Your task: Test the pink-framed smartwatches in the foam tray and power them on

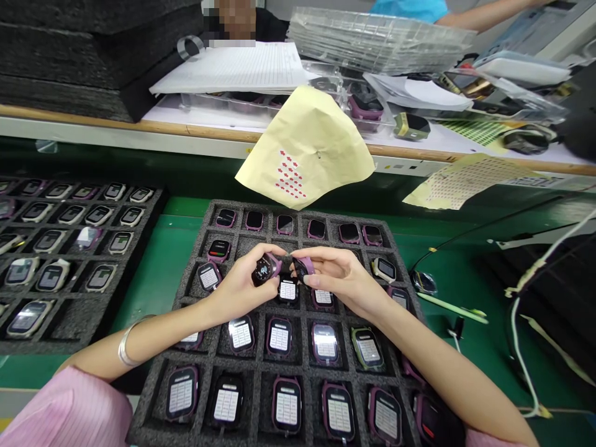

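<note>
My left hand [249,279] is closed around a purple watch [265,269] whose dark round-faced screen is lit. Close beside it on the right, my right hand [342,276] pinches a second purple watch [302,267], seen at an angle. Both watches are held above a dark foam tray [305,320] with square compartments. Many watches lie in it; the lower rows show lit white grid screens, such as the purple-framed watch [279,336], while the back row has dark screens. A green-framed watch [367,347] sits at the tray's right.
Another foam tray [81,310] of watches stands at the left. A shelf [205,130] above holds papers, plastic trays and foam blocks [84,62]. Yellow sticker sheets [305,149] hang from its edge. A green pen [454,307] and cables lie right. A person's arm [493,15] shows behind.
</note>
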A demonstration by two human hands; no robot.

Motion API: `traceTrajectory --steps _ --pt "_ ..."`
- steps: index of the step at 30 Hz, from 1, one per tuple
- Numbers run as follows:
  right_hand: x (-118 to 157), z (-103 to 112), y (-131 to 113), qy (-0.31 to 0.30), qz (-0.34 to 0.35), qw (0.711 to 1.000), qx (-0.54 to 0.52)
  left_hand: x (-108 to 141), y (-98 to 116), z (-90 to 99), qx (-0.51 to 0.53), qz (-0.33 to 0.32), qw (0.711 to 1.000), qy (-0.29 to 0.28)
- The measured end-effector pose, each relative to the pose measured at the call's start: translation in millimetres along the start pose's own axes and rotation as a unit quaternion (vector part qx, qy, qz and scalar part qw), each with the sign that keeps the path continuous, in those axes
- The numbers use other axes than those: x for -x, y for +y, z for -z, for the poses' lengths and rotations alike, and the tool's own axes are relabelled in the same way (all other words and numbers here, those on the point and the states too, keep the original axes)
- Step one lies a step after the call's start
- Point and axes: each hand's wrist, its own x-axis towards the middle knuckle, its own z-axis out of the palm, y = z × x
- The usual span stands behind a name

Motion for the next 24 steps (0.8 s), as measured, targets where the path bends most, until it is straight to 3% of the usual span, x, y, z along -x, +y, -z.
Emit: traceTrajectory --steps 8,24 --pt "1.7 -2.1 -0.9 -0.012 0.002 1.000 0.007 3.3 2.4 1.5 -0.015 -0.033 0.999 -0.002" --pt "-2.2 -1.4 4.4 -0.002 -0.008 1.000 0.017 0.1 -2.0 -0.4 -0.013 -0.004 1.000 -0.009"
